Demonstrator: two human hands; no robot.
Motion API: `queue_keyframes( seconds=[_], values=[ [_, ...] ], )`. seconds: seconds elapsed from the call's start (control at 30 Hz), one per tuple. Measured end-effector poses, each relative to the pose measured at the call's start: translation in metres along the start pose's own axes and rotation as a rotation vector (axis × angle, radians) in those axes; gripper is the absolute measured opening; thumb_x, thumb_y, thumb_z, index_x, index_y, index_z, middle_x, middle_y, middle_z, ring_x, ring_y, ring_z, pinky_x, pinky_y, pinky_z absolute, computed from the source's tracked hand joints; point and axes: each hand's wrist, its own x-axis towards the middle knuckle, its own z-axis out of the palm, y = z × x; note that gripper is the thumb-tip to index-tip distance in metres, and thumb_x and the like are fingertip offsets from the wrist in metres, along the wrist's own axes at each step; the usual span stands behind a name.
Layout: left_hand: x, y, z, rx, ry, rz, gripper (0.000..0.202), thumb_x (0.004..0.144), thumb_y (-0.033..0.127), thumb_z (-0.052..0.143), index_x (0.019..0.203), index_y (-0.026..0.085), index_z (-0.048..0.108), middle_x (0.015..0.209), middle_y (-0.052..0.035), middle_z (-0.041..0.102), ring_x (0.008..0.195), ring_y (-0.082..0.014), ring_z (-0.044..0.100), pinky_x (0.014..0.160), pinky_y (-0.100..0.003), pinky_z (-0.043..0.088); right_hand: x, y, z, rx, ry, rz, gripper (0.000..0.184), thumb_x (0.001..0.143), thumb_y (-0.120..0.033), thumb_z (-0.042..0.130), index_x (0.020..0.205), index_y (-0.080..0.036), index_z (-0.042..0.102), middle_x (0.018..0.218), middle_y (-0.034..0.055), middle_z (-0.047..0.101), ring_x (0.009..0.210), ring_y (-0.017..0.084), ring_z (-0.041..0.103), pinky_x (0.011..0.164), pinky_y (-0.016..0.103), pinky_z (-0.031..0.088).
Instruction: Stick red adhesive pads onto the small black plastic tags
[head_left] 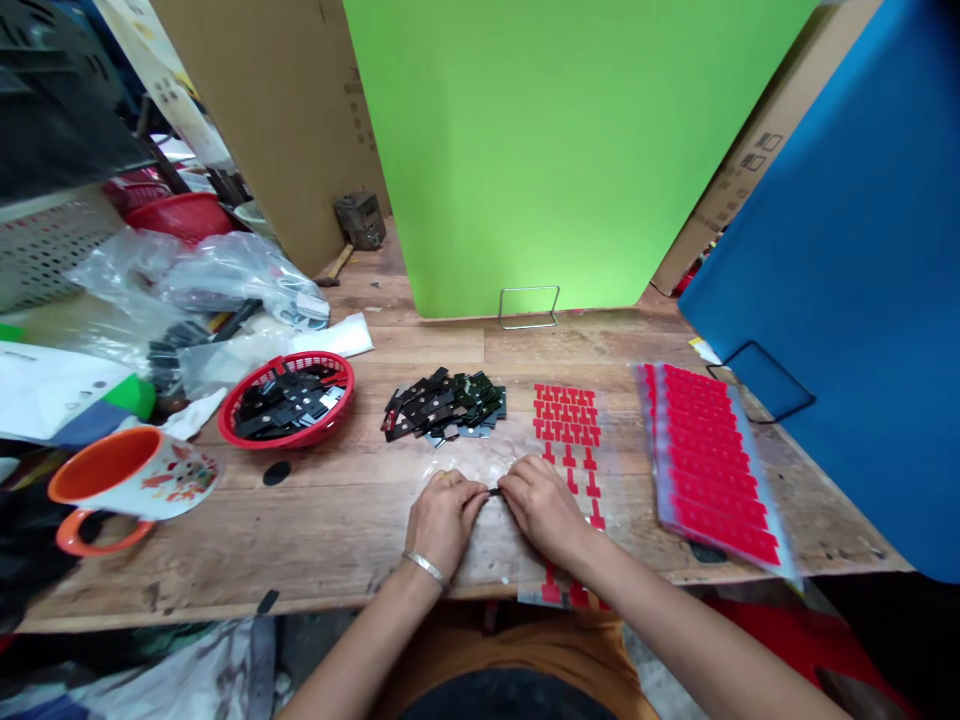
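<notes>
Between the fingertips of both hands is a small dark flat piece, mostly covered by the fingers. My left hand pinches its left end, and my right hand pinches the right end. Just beyond them lies a loose pile of black flat pieces, some with shiny or coppery spots. Partly under my right hand and forearm, a clear sheet carries rows of red T-shaped stickers; gaps show in its lower rows. Similar black pieces fill a red plastic basket to the left.
Stacked sheets of red stickers lie at the right. An orange-and-white mug stands at the left, near plastic bags. A green panel and a blue panel rise behind the wooden table. A metal block sits farther back.
</notes>
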Motion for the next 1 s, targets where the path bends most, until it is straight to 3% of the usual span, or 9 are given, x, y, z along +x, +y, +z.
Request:
queue_keyframes(
  seconds=[0.17, 0.37, 0.6, 0.8, 1.0],
  values=[
    [0.005, -0.009, 0.004, -0.042, -0.021, -0.014, 0.018, 0.08, 0.03, 0.053, 0.079, 0.021, 0.069, 0.069, -0.0045, 0.061, 0.072, -0.0183, 0.055, 0.067, -0.029, 0.041, 0.0, -0.004, 0.004, -0.237, -0.07, -0.137, 0.021, 0.086, -0.012, 0.041, 0.1, -0.009, 0.057, 0.093, 0.0143, 0.056, 0.093, 0.026, 0.043, 0.08, 0.039, 0.037],
    [0.005, -0.013, 0.006, -0.047, -0.017, 0.015, 0.019, 0.081, 0.03, 0.052, 0.08, 0.019, 0.068, 0.07, -0.0047, 0.062, 0.072, -0.0181, 0.056, 0.068, -0.029, 0.042, -0.005, -0.009, 0.006, -0.303, -0.102, -0.141, 0.032, 0.082, -0.01, 0.044, 0.113, -0.005, 0.051, 0.106, 0.017, 0.052, 0.104, 0.029, 0.039, 0.086, 0.042, 0.035],
    [-0.002, -0.006, 0.006, -0.003, 0.019, 0.04, 0.019, 0.081, 0.03, 0.05, 0.08, 0.019, 0.066, 0.07, -0.0053, 0.06, 0.074, -0.0191, 0.054, 0.067, -0.03, 0.041, -0.015, -0.007, 0.01, -0.209, -0.053, -0.114, 0.04, 0.081, -0.009, 0.045, 0.121, -0.005, 0.044, 0.109, 0.0191, 0.052, 0.11, 0.029, 0.038, 0.089, 0.044, 0.035],
    [0.004, -0.008, 0.004, -0.037, -0.012, -0.018, 0.019, 0.08, 0.029, 0.052, 0.08, 0.02, 0.068, 0.07, -0.0053, 0.061, 0.073, -0.0189, 0.055, 0.067, -0.029, 0.042, -0.013, -0.005, 0.006, 0.018, 0.026, 0.054, 0.039, 0.086, -0.011, 0.039, 0.124, -0.012, 0.042, 0.105, 0.0142, 0.054, 0.098, 0.022, 0.046, 0.082, 0.036, 0.042],
    [0.007, -0.01, 0.003, -0.039, 0.008, -0.041, 0.019, 0.079, 0.028, 0.053, 0.08, 0.019, 0.069, 0.071, -0.0062, 0.062, 0.073, -0.0182, 0.056, 0.068, -0.029, 0.042, -0.011, -0.002, 0.01, -0.042, 0.021, -0.013, 0.042, 0.085, -0.01, 0.041, 0.127, -0.015, 0.041, 0.11, 0.0141, 0.052, 0.105, 0.024, 0.042, 0.084, 0.039, 0.041]
  ],
)
